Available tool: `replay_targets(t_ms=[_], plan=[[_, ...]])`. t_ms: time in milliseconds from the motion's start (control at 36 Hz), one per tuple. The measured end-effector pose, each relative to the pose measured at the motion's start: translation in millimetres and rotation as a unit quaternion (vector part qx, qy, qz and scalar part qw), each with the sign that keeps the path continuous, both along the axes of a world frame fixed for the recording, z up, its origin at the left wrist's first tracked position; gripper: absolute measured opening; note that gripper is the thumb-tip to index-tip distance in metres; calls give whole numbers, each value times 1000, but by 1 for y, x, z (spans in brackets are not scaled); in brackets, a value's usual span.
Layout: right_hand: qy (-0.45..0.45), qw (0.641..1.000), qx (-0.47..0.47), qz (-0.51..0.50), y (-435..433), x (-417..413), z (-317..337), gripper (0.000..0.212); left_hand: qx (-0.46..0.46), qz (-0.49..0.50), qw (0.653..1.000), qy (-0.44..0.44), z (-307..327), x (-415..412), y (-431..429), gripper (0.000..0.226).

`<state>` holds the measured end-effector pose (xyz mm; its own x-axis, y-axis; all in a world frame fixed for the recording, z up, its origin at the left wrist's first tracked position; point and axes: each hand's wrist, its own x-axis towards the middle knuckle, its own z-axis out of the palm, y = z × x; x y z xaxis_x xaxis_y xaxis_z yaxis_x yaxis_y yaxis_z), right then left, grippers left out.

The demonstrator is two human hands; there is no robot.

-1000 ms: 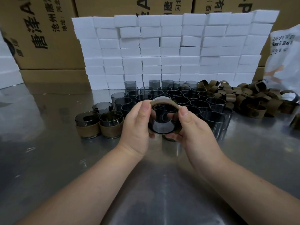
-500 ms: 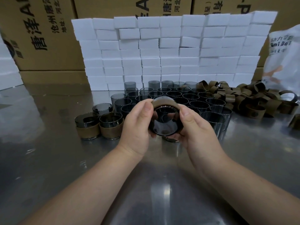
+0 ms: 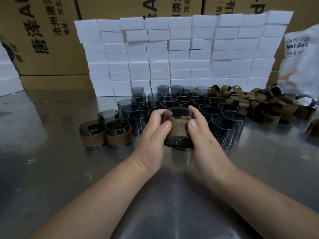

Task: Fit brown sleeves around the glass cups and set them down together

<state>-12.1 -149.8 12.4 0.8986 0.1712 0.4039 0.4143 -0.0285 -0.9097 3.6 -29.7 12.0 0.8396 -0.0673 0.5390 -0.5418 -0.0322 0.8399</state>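
One view only: a head-worn wide-angle camera, looking forward and down onto the reflective grey metal worktop (image 3: 51, 169) at close range. It faces the stacked wall of white rectangular blocks (image 3: 181, 54) beyond.

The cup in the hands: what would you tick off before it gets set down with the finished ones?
1. Sleeve on: ok; the brown sleeve wraps the middle of the held cup.
2. Grip: ok; left hand and right hand both hold it.
3. Upright: ok; rim on top.
4. Sleeve level all round: cannot tell; far side hidden.
5. Group to join: ok; two sleeved cups stand at left.
6. Landing room: ok; bare table in front of them.
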Motion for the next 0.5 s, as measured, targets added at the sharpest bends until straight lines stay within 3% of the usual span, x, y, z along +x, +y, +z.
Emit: replay_targets(t_ms=[278, 500], plan=[[-77, 997, -14, 18, 1, -1, -4, 28, 27, 38, 998, -30, 0, -3, 0, 39], [-99, 994, -36, 5, 2, 2, -7, 33, 7, 28, 999, -27, 1, -4, -1, 38]])
